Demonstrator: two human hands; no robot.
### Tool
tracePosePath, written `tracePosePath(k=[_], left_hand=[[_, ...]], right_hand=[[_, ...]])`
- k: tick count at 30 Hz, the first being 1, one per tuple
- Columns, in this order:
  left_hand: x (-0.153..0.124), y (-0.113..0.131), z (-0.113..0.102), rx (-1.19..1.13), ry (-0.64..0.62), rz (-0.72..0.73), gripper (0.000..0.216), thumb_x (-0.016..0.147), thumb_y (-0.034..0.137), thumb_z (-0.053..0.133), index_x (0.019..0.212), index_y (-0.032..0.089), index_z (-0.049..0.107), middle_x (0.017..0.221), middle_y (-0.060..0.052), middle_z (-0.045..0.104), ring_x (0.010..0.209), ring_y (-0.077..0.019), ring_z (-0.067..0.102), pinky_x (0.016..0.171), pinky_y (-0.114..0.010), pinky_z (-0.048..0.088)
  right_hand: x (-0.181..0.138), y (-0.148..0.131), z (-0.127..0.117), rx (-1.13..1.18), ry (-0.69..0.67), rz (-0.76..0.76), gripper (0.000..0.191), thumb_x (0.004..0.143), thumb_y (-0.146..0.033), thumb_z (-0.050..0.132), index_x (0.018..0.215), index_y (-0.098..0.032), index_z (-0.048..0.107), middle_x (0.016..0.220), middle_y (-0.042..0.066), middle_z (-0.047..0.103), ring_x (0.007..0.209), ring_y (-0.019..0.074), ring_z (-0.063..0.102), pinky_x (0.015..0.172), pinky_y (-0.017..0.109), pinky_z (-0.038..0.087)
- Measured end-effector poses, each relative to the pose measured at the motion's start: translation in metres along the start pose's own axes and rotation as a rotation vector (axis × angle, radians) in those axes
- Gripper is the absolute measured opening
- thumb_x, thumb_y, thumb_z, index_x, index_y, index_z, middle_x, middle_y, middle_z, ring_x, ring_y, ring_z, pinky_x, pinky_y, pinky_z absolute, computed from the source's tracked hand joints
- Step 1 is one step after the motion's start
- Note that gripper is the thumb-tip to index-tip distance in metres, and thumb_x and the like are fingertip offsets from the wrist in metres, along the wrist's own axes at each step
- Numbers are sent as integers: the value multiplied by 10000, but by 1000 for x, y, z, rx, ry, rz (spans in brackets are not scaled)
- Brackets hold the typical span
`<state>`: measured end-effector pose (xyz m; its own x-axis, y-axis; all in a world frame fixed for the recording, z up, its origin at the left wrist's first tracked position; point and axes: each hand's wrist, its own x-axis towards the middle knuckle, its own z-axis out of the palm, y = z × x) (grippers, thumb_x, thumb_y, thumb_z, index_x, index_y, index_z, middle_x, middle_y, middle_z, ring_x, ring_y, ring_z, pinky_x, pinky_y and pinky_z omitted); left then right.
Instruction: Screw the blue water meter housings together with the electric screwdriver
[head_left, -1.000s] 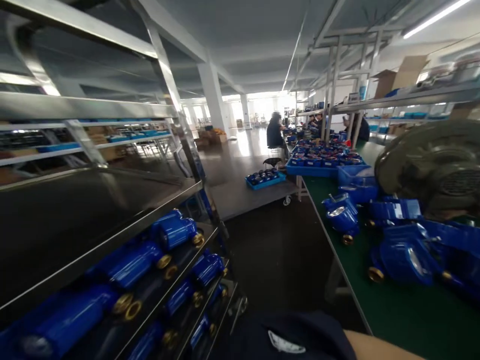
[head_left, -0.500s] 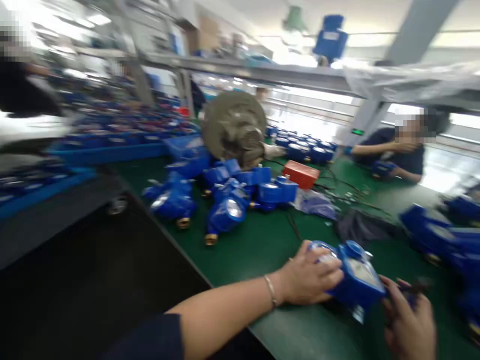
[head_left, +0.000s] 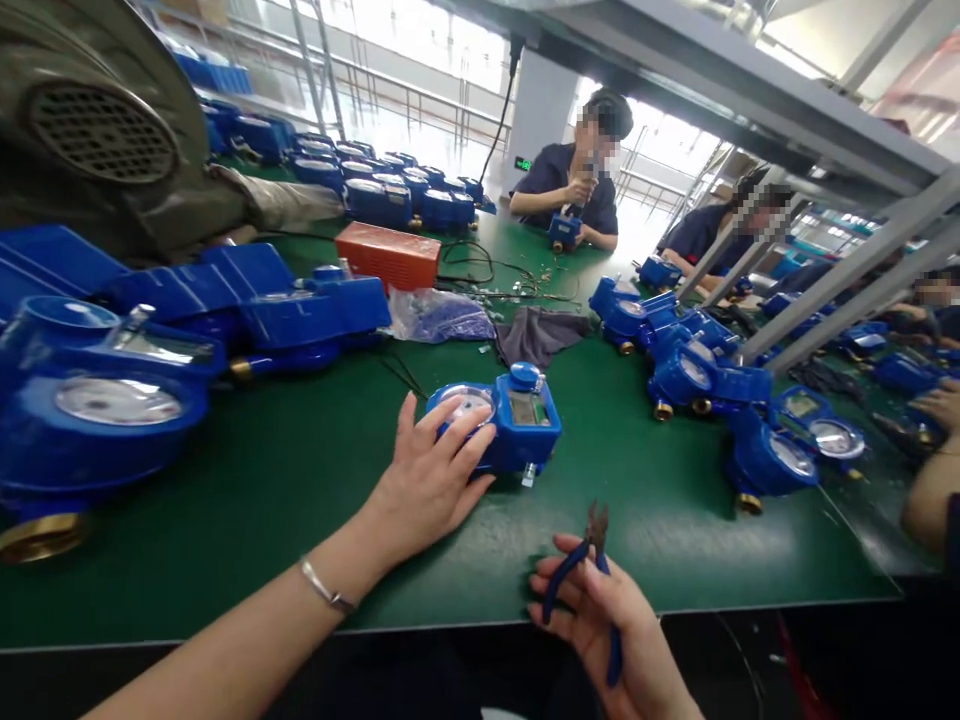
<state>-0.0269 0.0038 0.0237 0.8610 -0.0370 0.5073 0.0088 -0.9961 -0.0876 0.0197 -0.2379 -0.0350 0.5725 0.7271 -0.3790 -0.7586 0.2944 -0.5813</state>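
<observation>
A blue water meter [head_left: 510, 418] with a round dial and a small display lies on the green table [head_left: 300, 500] in front of me. My left hand [head_left: 427, 480] rests against its left end, fingers curled on the dial housing. My right hand [head_left: 607, 625] is at the table's near edge, closed round blue-handled pliers [head_left: 589, 570] whose jaws point up toward the meter, a little short of it.
More blue meters are heaped at the left [head_left: 112, 390] and right [head_left: 720, 400]. An orange box [head_left: 388, 255], a plastic bag [head_left: 439, 315] and a grey cloth [head_left: 540, 335] lie behind. A fan [head_left: 97, 140] stands at the far left. Other people sit across the table.
My view has swung from the shelving rack to the table. Both hands have come into view, the left on the meter and the right with the pliers.
</observation>
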Motion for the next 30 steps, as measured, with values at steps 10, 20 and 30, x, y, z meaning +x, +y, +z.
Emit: tracePosePath(k=[10,20,30], left_hand=[[15,32,11,50,-40,143,305,870,266,631,1174,281,604,1216,-62,607,1174,-325,487,1076,-744,34],[29,15,21,-127,46,86,181,876,173,645,1048,227,625,901,3,679,819,-177,613,980,-499,342],[26,6,28,-272,149,31,285,800,32,694,1048,162,640,837,-31,692,765,-158,642,889,-411,407]], right_hand=[[21,-16,15,-162,-71,55,482,751,-426,728,1090,-101,617,898,104,649,787,202,627,632,324,522],[32,-19,23,-92,-98,107,522,755,-497,695,1102,-117,610,911,77,609,801,167,612,667,290,491],[70,-29,34,-241,-137,250,489,715,-548,705,890,-99,621,775,57,589,627,119,570,492,207,462]])
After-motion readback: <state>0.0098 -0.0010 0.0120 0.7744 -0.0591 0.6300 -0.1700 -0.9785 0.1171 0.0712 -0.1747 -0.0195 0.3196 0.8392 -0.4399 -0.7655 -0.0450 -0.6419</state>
